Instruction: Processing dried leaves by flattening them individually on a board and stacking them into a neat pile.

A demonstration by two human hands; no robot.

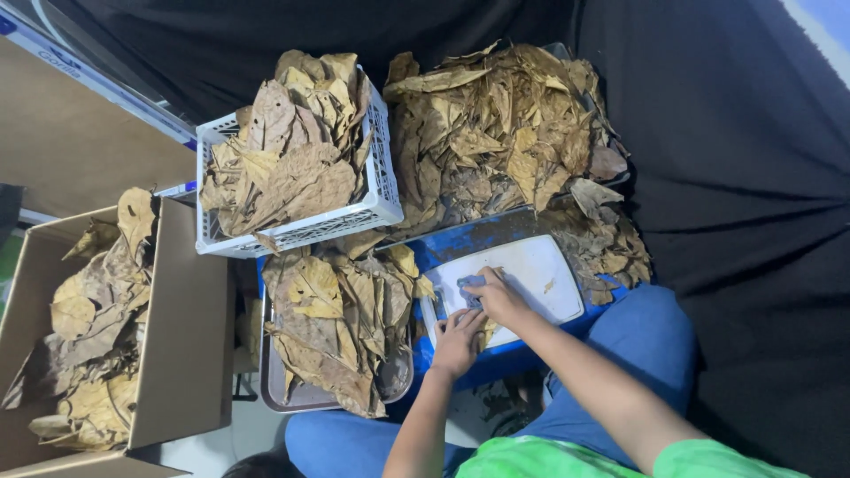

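Note:
My right hand (498, 296) presses a small grey-blue cloth or sponge (469, 285) onto a dried leaf lying on a white cutting board (540, 274). Beside it, my left hand (458, 341) rests flat on the near left edge of the board, holding the leaf (487, 332) down. The board lies on a blue box (478, 237) in front of my knees. Most of the leaf is hidden under my hands.
A metal tray (292, 396) with a pile of brown leaves sits left of the board. Behind it stands a white plastic basket (376, 199) of leaves, and a big loose heap (496, 133) lies on black cloth. A cardboard box (181, 336) of leaves is far left.

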